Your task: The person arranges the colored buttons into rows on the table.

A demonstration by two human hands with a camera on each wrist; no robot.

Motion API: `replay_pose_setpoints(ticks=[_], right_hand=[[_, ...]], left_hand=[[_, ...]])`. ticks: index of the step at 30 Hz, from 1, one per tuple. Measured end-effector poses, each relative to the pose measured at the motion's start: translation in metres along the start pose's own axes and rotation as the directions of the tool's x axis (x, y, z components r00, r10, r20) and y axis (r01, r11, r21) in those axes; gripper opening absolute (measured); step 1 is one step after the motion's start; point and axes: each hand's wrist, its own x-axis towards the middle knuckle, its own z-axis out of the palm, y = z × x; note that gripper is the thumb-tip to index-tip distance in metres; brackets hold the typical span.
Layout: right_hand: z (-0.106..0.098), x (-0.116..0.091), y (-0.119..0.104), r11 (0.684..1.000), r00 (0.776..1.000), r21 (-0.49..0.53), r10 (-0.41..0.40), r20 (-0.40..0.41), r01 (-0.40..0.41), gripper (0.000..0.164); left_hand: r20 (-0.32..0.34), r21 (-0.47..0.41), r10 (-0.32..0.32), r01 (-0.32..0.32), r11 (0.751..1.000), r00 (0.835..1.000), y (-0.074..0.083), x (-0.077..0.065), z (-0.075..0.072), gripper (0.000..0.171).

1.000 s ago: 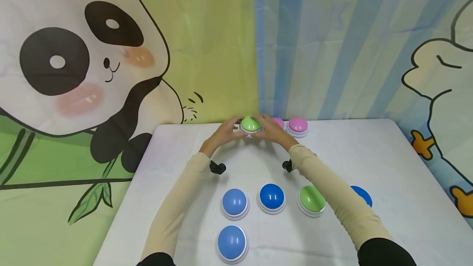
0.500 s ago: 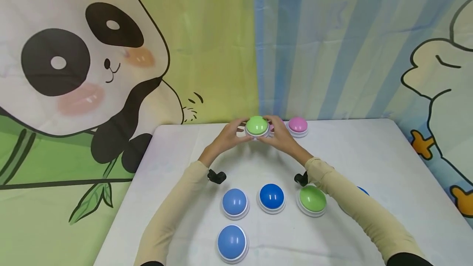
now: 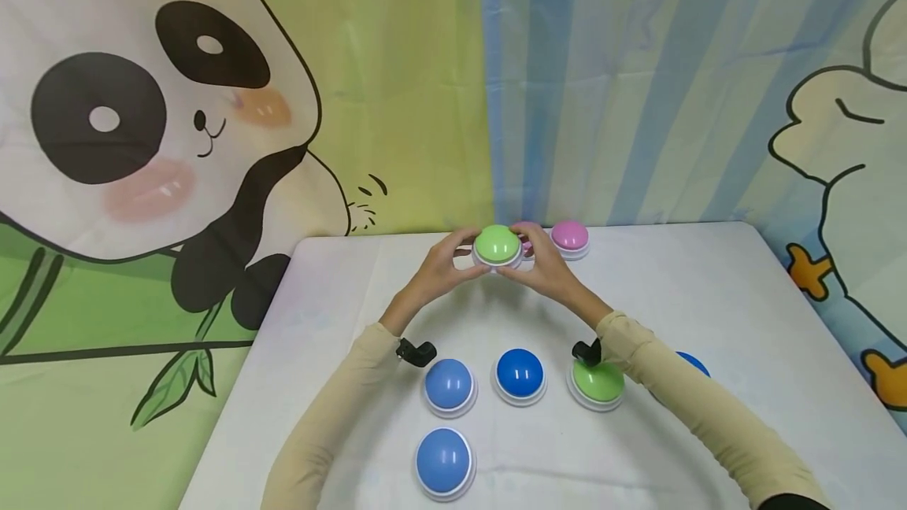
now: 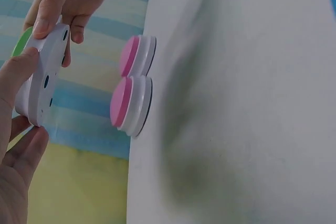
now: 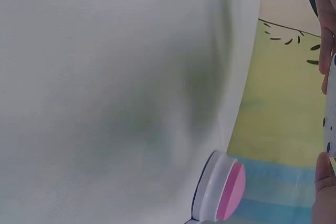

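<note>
If twelve o'clock points away from the person, the nearest thing on the white counter (image 3: 680, 282) is a light-blue button (image 3: 442, 460), lying between seven and eight o'clock from a dark-blue button (image 3: 520, 372) in the row beyond it. In that row a second light-blue button (image 3: 449, 384) sits near the dark one at nine o'clock, and a green-topped button (image 3: 597, 384) at three, its far edge behind a small black piece (image 3: 587, 352) at the right wrist. Farther out at three, a beige sleeve (image 3: 701, 406) hides part of another blue button (image 3: 696, 363). Beyond the row, at about twelve o'clock, the held green button (image 3: 497, 244) is raised clear of the surface, green dome up. Fingers of the left hand (image 3: 441, 267) are clamped on its white rim from nine o'clock, and those of the right hand (image 3: 549, 267) from three, both thumbs on the near side. Behind the right fingers a pink button (image 4: 121, 102) shows in part; a second pink button (image 3: 570, 235) sits just beside it at three o'clock. Last comes the cloth backdrop (image 3: 411, 77), with a printed panda (image 3: 177, 128) at ten o'clock and a white cartoon figure (image 3: 860, 148) at two.
</note>
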Motion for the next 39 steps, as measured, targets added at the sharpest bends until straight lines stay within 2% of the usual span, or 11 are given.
replay_pose_setpoints(ticks=[6, 12, 17, 24, 30, 39], right_hand=[[-0.007, -0.012, -0.01, 0.996, 0.997, -0.038, -0.079, 0.02, 0.079, 0.073], [-0.018, -0.036, -0.035, 0.992, 0.995, -0.094, -0.083, 0.055, 0.088, 0.074], [-0.022, -0.057, -0.053, 0.986, 0.994, -0.134, -0.095, 0.048, 0.101, 0.074], [-0.023, -0.08, -0.071, 0.98, 0.992, -0.155, -0.122, 0.042, 0.127, 0.073], [-0.024, -0.088, -0.075, 0.974, 0.988, -0.167, -0.147, 0.039, 0.152, 0.073], [-0.025, -0.099, -0.075, 0.972, 0.99, -0.19, -0.127, 0.059, 0.136, 0.073]], left_hand=[[-0.011, 0.038, 0.005, -0.005, 0.999, 1.0, 0.014, -0.014, 0.001, 0.067], [0.011, 0.1, 0.052, -0.053, 0.994, 0.999, 0.039, -0.03, 0.001, 0.068], [0.046, 0.156, 0.086, -0.092, 0.983, 0.995, 0.059, -0.044, 0.003, 0.069], [0.052, 0.144, 0.113, -0.12, 0.982, 0.992, 0.075, -0.062, 0.008, 0.069], [0.064, 0.136, 0.112, -0.12, 0.983, 0.992, 0.084, -0.069, 0.01, 0.069], [0.076, 0.14, 0.163, -0.173, 0.975, 0.984, 0.084, -0.075, 0.018, 0.068]])
